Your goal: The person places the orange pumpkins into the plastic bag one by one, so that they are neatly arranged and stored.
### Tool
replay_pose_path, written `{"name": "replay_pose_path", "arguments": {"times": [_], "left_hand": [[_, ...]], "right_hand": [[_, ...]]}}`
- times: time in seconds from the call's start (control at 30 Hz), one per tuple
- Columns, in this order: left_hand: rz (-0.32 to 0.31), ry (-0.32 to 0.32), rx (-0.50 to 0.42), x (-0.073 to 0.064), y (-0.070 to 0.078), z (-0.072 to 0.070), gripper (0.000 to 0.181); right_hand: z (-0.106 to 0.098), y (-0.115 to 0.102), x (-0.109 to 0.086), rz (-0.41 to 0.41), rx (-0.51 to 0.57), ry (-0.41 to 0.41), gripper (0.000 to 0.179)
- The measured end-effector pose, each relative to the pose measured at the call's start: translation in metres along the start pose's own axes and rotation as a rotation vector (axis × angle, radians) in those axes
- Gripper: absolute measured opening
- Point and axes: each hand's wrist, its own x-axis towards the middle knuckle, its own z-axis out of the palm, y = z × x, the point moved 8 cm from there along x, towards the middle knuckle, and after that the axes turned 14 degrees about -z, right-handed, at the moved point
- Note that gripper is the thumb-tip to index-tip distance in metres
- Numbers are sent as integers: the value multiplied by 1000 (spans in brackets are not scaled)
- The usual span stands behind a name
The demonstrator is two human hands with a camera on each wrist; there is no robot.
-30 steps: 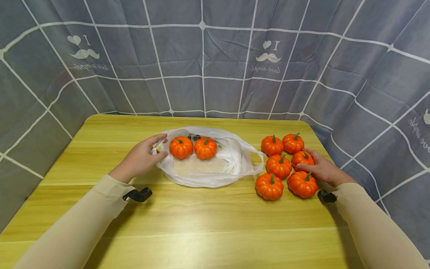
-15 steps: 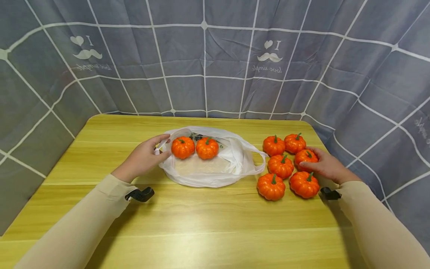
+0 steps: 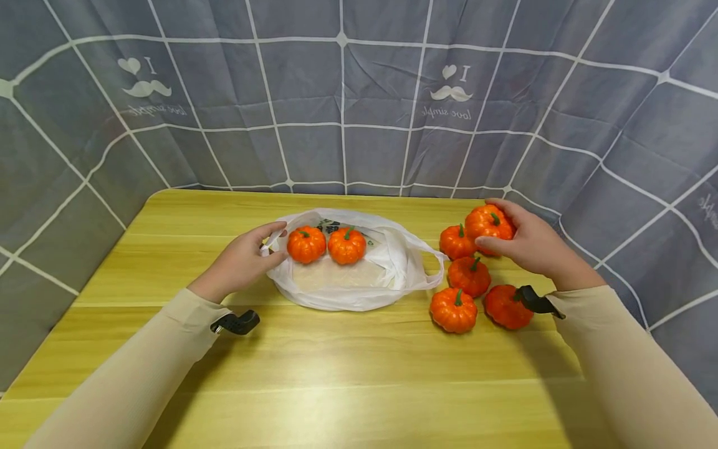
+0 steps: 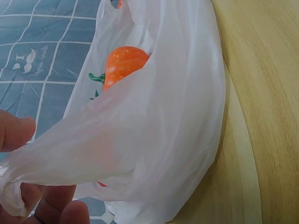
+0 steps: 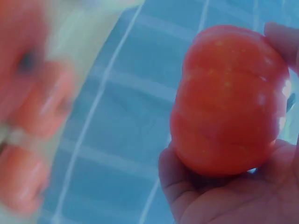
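Observation:
My left hand (image 3: 241,259) holds the left handle of a white plastic bag (image 3: 336,300); in the left wrist view the handle (image 4: 51,170) loops over the curled fingers. Inside the open bag, two small orange pumpkins (image 3: 306,244) (image 3: 346,246) with green stems sit side by side. My right hand (image 3: 541,249) grips another orange pumpkin (image 3: 483,224) between thumb and fingers, raised above the table. The right wrist view shows this pumpkin (image 5: 229,102) close up, cupped in the hand.
Several more pumpkins (image 3: 453,310) stand on the wooden table (image 3: 348,374) right of the bag, near its right handle (image 3: 434,274). One behind the held pumpkin is mostly hidden. A grey-blue curtain (image 3: 303,81) with white lines surrounds the table's back and sides.
My right hand has lifted a pumpkin out of the group on the right, moving it up and slightly left. The left hand stays at the bag's handle.

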Motion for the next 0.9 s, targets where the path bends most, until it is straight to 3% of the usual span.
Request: {"name": "replay_pose_path", "arguments": {"times": [0.17,0.33,0.6,0.9], "left_hand": [[-5,-4,4,1,-1,1,67],[-5,-6,5,2,-1,2,67],[15,5,21,4,1,3,66],[14,5,16,4,1,2,66]], "right_hand": [[29,-57,24,-125,6,-38,83],[74,-86,50,-145,36,-124,90],[135,-85,78,-74,-81,-268,94],[158,-70,94,21,-145,-313,92]]}}
